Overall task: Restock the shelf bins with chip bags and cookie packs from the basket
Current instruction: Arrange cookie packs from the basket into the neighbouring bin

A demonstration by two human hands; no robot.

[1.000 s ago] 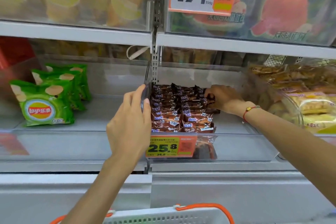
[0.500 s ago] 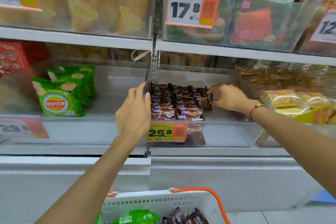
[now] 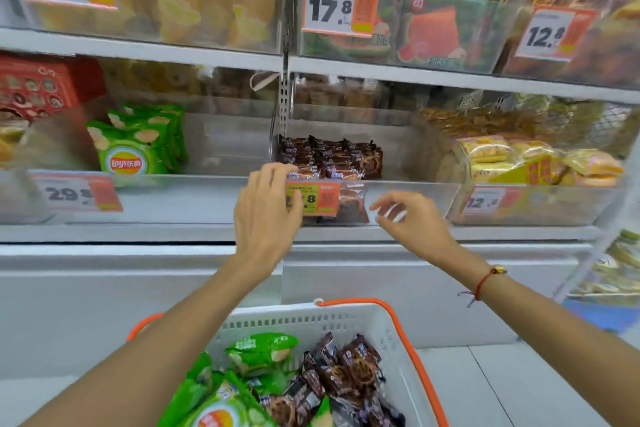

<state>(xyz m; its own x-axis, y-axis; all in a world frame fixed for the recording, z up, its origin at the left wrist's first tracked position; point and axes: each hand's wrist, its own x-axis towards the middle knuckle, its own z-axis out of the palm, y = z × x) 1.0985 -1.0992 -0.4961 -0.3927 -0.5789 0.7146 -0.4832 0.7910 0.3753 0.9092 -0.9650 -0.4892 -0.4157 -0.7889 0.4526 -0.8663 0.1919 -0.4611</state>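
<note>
A clear middle shelf bin [image 3: 408,198] holds a stack of brown cookie packs [image 3: 329,158] at its left side. To its left, another clear bin [image 3: 207,198] holds green chip bags [image 3: 136,142]. My left hand [image 3: 265,210] hovers in front of the cookie bin's price tag [image 3: 313,199], fingers loosely curled and holding nothing. My right hand [image 3: 410,222] hangs in front of the same bin's wall, fingers relaxed, also holding nothing. Below, the white basket [image 3: 391,329] with orange handles holds green chip bags [image 3: 239,381] and brown cookie packs [image 3: 343,371].
A bin of yellow bread packs [image 3: 540,163] stands to the right. The upper shelf [image 3: 381,69] carries bins of orange and yellow snacks with price tags. A red box [image 3: 38,87] sits far left. A grey base panel [image 3: 363,274] runs under the shelf.
Both hands have drawn back out of the cookie bin toward me and now hang in front of it, holding nothing. The view has tilted down, showing more of the basket.
</note>
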